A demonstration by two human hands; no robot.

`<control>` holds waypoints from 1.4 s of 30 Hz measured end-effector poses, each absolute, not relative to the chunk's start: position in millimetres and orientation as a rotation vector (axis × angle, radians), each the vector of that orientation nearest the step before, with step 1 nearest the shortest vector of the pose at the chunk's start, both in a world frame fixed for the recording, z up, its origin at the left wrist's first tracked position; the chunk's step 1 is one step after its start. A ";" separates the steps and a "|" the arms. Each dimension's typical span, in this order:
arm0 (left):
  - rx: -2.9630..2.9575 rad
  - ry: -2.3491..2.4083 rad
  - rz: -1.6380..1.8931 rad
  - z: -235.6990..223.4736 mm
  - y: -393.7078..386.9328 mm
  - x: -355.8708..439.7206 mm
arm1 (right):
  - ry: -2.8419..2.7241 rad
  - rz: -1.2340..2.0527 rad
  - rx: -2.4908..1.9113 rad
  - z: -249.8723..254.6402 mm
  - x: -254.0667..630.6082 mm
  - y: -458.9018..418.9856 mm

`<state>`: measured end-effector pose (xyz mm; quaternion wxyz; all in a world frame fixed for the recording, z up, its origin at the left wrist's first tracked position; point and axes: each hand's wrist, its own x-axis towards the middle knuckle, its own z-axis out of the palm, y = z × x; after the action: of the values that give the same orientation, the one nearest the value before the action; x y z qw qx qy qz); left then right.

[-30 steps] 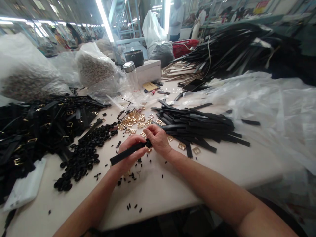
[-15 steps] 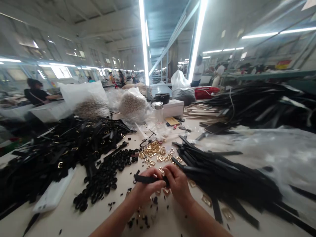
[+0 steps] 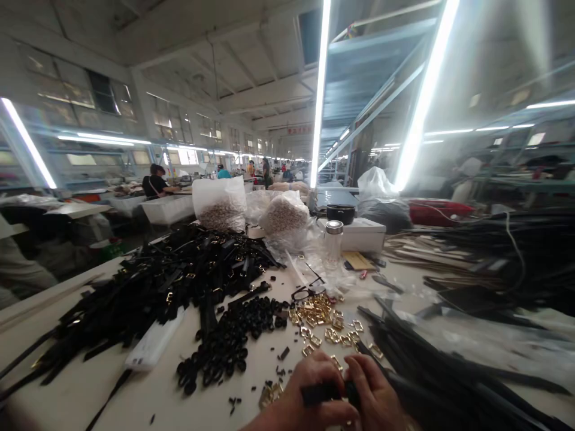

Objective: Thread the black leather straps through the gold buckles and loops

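Note:
Close together at the bottom of the view, my left hand [image 3: 309,383] and my right hand [image 3: 377,395] are both closed. A short black strap [image 3: 321,393] lies across the fingers of my left hand, gripped there. My right fingers pinch dark material against my left hand, apparently the strap's other end; fingers partly hide it. Just beyond the hands lie gold-coloured buckles [image 3: 317,311]. Left of them is a heap of small black loops [image 3: 224,353]. Loose black straps [image 3: 431,365] are piled beside my right hand.
Finished-looking black straps with buckles [image 3: 179,269] form a large heap at left, near a white power strip [image 3: 155,341]. Glasses [image 3: 308,292], a glass bottle [image 3: 333,242] and filled plastic bags [image 3: 285,215] stand farther back. A person [image 3: 156,182] sits in the distance.
The view has swung left and up, so the table and hands appear lower and farther right. My hands stay together on the black strap.

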<state>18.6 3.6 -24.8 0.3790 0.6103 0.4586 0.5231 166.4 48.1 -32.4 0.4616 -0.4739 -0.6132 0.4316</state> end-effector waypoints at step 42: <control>1.442 1.261 1.099 12.8 -3.2 -12.9 | -1.713 1.702 -0.959 -1.6 172.1 41.0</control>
<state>-12.9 -3.2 12.8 0.4498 0.5830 0.5101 0.4445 172.1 41.0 -1.6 0.2686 -0.3556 -0.6350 0.6310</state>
